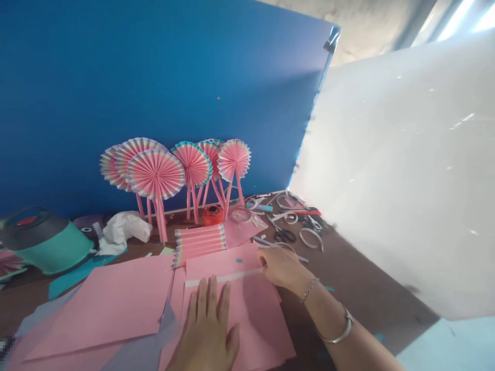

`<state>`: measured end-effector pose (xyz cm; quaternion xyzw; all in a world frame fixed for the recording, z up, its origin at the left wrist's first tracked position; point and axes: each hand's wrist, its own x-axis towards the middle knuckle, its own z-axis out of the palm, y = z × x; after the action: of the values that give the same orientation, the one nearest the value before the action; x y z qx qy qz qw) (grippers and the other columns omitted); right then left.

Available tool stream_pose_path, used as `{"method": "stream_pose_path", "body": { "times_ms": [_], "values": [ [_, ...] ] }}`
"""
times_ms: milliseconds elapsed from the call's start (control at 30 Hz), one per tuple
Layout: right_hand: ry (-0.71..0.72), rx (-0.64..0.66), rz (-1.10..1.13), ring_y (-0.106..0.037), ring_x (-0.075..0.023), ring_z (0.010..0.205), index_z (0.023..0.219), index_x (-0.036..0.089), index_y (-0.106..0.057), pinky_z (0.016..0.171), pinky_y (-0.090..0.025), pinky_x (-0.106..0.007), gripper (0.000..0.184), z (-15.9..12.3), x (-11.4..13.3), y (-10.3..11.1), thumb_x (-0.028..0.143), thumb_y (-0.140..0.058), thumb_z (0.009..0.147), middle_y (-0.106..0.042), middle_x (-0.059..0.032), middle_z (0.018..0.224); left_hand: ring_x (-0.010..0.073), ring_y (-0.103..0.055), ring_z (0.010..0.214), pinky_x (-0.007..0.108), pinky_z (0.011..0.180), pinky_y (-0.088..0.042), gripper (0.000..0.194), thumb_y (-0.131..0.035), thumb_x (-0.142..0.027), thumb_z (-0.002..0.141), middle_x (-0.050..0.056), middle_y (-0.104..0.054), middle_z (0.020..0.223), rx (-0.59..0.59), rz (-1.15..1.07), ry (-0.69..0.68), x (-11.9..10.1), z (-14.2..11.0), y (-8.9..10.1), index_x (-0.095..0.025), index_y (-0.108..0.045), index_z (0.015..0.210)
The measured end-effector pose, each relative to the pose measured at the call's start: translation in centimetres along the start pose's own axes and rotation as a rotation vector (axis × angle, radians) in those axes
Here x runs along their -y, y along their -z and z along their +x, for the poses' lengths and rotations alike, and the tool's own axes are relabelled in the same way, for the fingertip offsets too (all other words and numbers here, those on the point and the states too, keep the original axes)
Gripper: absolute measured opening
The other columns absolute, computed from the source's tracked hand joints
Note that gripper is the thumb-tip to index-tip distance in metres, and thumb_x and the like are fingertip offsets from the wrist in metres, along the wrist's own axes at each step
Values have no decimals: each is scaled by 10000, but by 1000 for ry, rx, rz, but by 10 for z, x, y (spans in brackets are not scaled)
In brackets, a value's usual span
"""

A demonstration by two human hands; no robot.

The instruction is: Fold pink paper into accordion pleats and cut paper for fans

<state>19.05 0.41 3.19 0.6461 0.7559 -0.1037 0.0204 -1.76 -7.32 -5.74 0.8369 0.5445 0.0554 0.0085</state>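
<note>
1. In the head view, our left hand (pixel 204 330) lies flat on a pink card sheet (pixel 253 322), which rests on the desk (pixel 359 293) just in front of us. Its fingers (pixel 204 299) are spread wide and hold nothing; they only press down.
2. Our right hand (pixel 280 268) is at the right end of a white paper strip (pixel 222 278), which lies across the upper part of the pink card sheet. Its fingers (pixel 263 262) are curled narrow, but we cannot tell if they pinch the strip or only touch it.
3. We judge that this placing is good: the flat left hand can keep the sheet from sliding, while the right hand has control of the strip and can keep it straight.
4. Farther on the desk lie a pleated pink paper strip (pixel 199 245), a red spool (pixel 213 215), black-handled scissors (pixel 284 235) and white paper rings (pixel 311 238). Pink paper fans (pixel 154 174) on pink sticks stand against a blue board (pixel 116 93).
5. We can read no brand, label or writing.
</note>
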Motion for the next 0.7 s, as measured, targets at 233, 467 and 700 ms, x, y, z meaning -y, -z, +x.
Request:
{"method": "stream_pose_path", "body": {
  "times_ms": [233,467,700],
  "values": [
    [-10,155,151,-629,-126,568,774,216,-616,533,-353,-207,76,9,-14,3,205,-572,713,-653,32,640,406,-231,1345,557,1039,-227,624,-361,-486,862,198,-310,1461,-31,-2,8,2,-2,-5,-139,-398,1379],
    [-17,326,333,-597,-100,424,755,198,-573,439,-387,-175,91,18,-20,8,177,-592,667,-637,52,623,365,-332,1310,505,1028,-277,653,-300,-522,885,201,-388,1421,-76,18,-27,7,-1,0,-105,-393,1378],
    [-23,308,347,-617,-116,452,730,188,-570,423,-394,-162,110,18,-19,9,151,-613,635,-625,46,600,393,-420,1228,527,937,-365,594,-358,-491,874,203,-514,1300,42,86,70,-13,18,29,-200,-379,1392]
  ]
}}
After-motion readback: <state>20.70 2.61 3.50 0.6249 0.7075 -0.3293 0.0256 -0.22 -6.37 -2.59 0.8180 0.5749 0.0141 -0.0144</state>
